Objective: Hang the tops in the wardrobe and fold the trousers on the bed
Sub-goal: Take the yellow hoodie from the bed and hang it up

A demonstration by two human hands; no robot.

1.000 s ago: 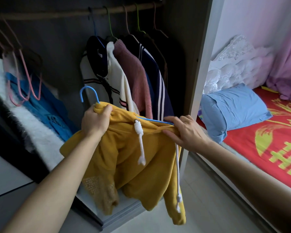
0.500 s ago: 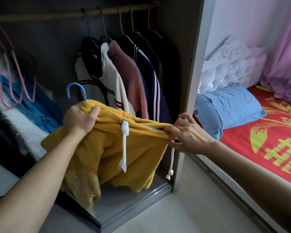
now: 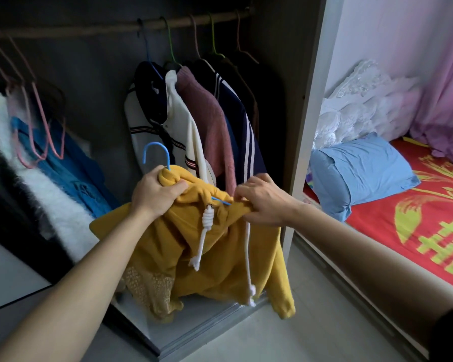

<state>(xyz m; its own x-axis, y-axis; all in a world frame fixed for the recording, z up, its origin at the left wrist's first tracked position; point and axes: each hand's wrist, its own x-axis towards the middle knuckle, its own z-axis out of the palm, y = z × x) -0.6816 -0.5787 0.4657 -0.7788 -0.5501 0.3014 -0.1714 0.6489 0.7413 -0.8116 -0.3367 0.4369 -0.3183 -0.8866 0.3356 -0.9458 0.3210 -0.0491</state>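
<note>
A mustard-yellow hoodie (image 3: 215, 252) with white drawstrings hangs on a blue hanger (image 3: 156, 152) in front of the open wardrobe. My left hand (image 3: 154, 194) grips the hoodie's bunched neck just below the hanger's hook. My right hand (image 3: 262, 202) pinches the right shoulder fabric over the hanger's arm. The wardrobe rail (image 3: 115, 28) runs across the top, well above the hanger's hook.
Several tops (image 3: 209, 121) hang at the rail's right end. Pink empty hangers (image 3: 39, 121), a white fluffy garment (image 3: 45, 194) and a blue one hang at the left. The wardrobe's side panel (image 3: 309, 113) stands to the right, then a bed (image 3: 416, 226) with a red cover and blue pillow (image 3: 361, 171).
My right hand has moved left along the hanger, closer to my left hand, bunching the shoulder fabric. The hoodie's right sleeve now hangs lower, and the view has shifted.
</note>
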